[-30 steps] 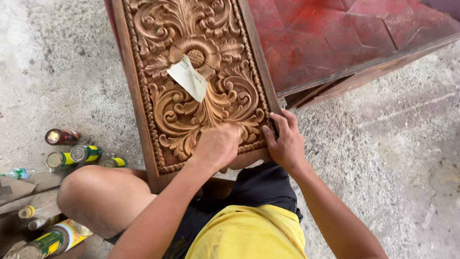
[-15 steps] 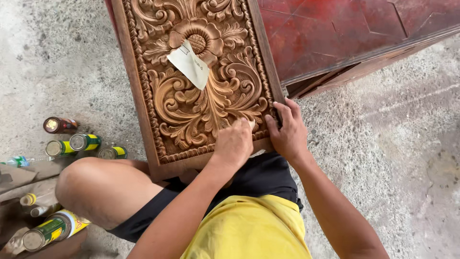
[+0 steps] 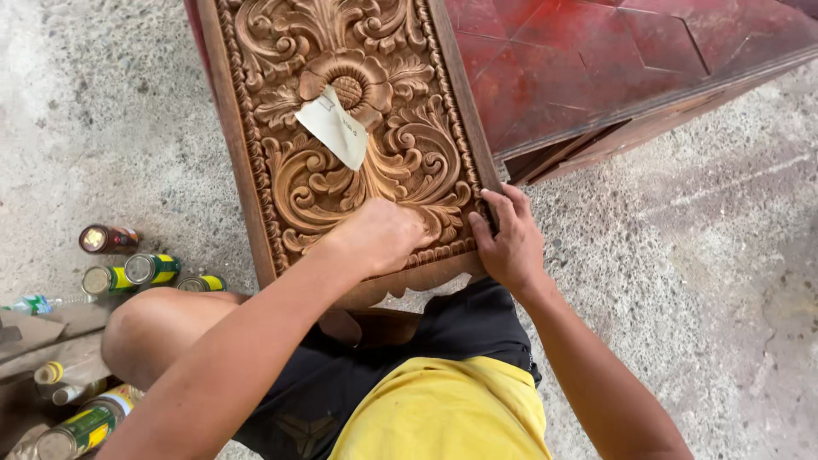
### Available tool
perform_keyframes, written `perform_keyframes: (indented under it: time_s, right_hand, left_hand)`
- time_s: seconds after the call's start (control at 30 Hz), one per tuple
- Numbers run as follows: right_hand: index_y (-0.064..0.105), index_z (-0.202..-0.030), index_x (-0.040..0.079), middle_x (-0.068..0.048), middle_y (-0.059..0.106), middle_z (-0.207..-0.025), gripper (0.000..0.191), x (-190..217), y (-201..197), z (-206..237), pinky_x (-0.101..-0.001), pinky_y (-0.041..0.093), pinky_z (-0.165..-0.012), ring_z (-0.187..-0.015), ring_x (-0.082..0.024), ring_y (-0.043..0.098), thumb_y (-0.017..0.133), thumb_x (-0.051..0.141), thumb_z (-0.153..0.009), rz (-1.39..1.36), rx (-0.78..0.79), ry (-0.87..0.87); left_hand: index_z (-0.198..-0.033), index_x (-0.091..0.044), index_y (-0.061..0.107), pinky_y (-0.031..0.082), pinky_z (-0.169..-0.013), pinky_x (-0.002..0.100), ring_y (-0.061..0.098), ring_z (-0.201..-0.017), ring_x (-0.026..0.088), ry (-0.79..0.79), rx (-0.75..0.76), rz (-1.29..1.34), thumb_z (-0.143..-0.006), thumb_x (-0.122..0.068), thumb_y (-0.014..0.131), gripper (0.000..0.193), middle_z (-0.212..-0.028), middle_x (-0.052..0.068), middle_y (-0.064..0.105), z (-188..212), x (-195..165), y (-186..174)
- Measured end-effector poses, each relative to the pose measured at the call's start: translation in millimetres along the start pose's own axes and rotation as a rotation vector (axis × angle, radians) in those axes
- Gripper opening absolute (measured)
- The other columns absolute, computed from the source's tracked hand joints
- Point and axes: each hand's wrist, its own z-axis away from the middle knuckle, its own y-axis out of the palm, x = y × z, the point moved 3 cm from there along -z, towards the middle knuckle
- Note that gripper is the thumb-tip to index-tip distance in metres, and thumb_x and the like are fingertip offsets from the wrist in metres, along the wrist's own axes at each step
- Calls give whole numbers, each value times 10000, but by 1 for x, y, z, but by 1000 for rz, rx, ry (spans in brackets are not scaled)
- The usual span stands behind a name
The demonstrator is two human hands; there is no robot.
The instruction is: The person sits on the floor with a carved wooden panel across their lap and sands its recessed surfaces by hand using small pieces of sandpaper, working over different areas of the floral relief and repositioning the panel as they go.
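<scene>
— Where the floor is grey, on our left, we see little cans (image 3: pixel 152 269) lying in a row. What comes next?

— Our left hand (image 3: pixel 380 236) is curled shut, pressing on the carved wood panel (image 3: pixel 341 136). A scrap of paper (image 3: pixel 333 127) lies on its flower. Our right hand (image 3: pixel 509 240) has its fingers (image 3: pixel 515 204) gripping the panel's edge.

Paper scrap (image 3: pixel 334 126) on carved panel (image 3: pixel 256 170)

One head-worn camera looks steeply down, close over the carved wooden panel (image 3: pixel 349 136) (no second view)
</scene>
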Motion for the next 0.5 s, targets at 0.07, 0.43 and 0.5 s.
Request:
perform_keyframes:
  time_s: [0.07, 0.43, 0.5]
  right_hand:
    - [627, -1294, 105, -163, 548, -1420, 408, -2, 0, 0, -466, 550, -918, -1208, -404, 624, 720, 295, -945, -1, 8, 43]
    - [627, -1312, 122, -142, 543, -1442, 403, -8, 2, 1, -450, 571, -908, -1183, -378, 653, 694, 319, -967, -12, 26, 64]
    - [621, -1320, 115, -153, 536, -1448, 411, -9, 4, 1, -459, 565, -900, -1178, -389, 645, 702, 312, -969, -6, 36, 85]
  left_hand:
    - [-915, -65, 724, 580, -672, 415, 739, -801, 282, 48, -87, 75, -954, -196, 594, 189, -873, 117, 720, 3, 3, 0]
    - [-1061, -93, 697, 556, -681, 355, 705, -834, 205, 217, -99, -201, -992, -180, 552, 183, -927, 43, 692, -8, -13, -22]
    - [-1162, -82, 685, 547, -731, 361, 683, -862, 204, 250, -71, -230, -943, -160, 559, 264, -967, 31, 671, 5, -9, -25]
